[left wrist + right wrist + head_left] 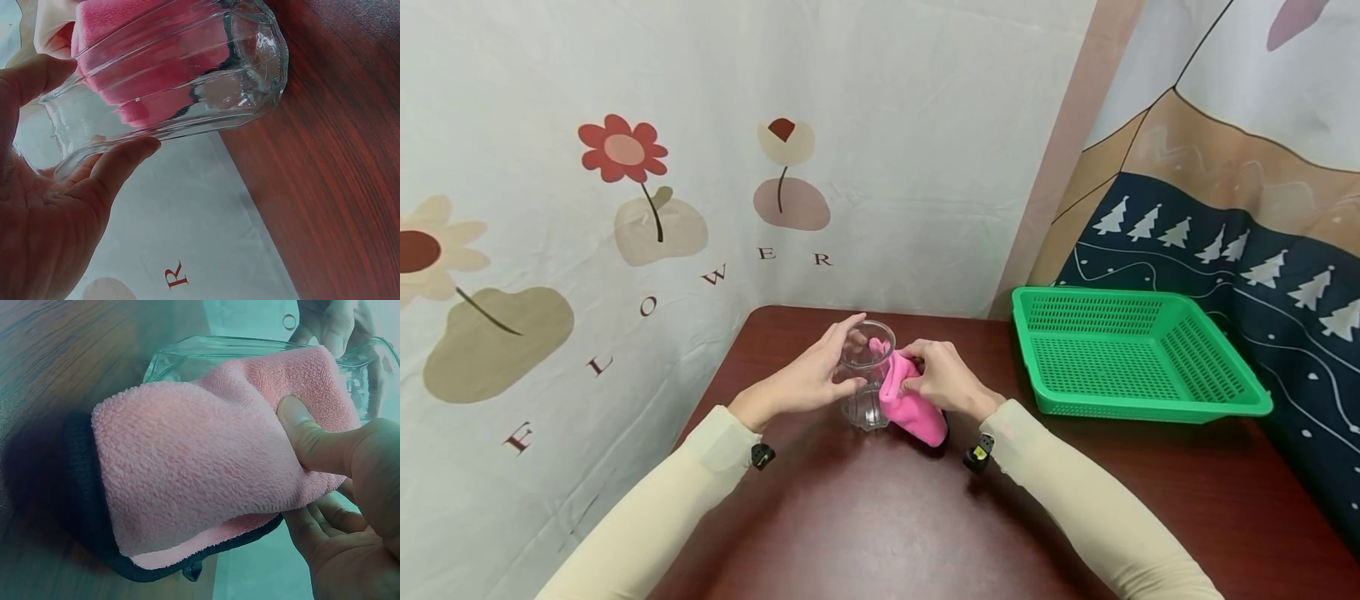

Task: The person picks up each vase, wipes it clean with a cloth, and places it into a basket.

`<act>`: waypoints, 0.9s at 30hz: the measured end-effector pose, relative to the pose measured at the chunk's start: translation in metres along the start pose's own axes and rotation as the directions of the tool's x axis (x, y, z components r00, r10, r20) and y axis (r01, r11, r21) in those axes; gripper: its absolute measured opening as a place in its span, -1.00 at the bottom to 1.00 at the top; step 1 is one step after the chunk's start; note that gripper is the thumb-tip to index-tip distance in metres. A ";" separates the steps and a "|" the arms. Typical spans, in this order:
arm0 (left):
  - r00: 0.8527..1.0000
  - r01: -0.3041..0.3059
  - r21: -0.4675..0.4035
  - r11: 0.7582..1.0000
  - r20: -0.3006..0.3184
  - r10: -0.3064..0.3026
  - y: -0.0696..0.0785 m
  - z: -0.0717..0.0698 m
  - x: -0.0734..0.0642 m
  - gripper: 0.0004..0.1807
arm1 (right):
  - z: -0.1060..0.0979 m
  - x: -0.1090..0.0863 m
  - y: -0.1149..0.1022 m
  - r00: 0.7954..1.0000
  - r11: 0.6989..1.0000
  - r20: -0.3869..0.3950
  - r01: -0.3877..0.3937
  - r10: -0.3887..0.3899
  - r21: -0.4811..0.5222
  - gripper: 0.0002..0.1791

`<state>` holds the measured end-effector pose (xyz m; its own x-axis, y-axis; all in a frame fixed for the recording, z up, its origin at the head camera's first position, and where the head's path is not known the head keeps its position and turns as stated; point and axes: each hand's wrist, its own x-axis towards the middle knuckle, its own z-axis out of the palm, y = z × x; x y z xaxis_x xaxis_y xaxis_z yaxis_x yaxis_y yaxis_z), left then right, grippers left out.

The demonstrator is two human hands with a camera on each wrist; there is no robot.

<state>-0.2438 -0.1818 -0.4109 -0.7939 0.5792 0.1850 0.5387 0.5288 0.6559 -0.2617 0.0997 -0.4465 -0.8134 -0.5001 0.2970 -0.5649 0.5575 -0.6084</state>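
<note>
A clear glass vase (867,407) with a round rim and faceted sides stands upright on the dark red-brown table (865,517). My left hand (808,375) grips its upper part, thumb on one side and fingers on the other, as the left wrist view shows. Beside the vase, my right hand (951,379) pinches a folded pink fleecy cloth (175,462) between thumb and fingers. The cloth has a dark edging (81,481) and a small dark loop (192,570). It hangs against the near right side of the glass, and some pink shows at the vase's mouth.
A green plastic basket (1150,408) with perforated walls sits at the back right of the table. Behind the table hangs a pale curtain (910,167) with printed flowers and letters. A dark printed cloth with white trees (1210,250) hangs at the right.
</note>
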 end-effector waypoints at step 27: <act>1.000 -0.001 -0.013 1.000 0.007 0.001 -0.001 0.000 -0.001 0.12 | -0.017 0.003 -0.014 0.995 0.975 -0.097 -0.004 0.026 0.221 -0.46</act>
<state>-0.2438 -0.1829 -0.4114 -0.7916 0.5837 0.1807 0.5355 0.5203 0.6653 -0.2585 0.1017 -0.4242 -0.8376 -0.4185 0.3510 -0.5168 0.3994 -0.7572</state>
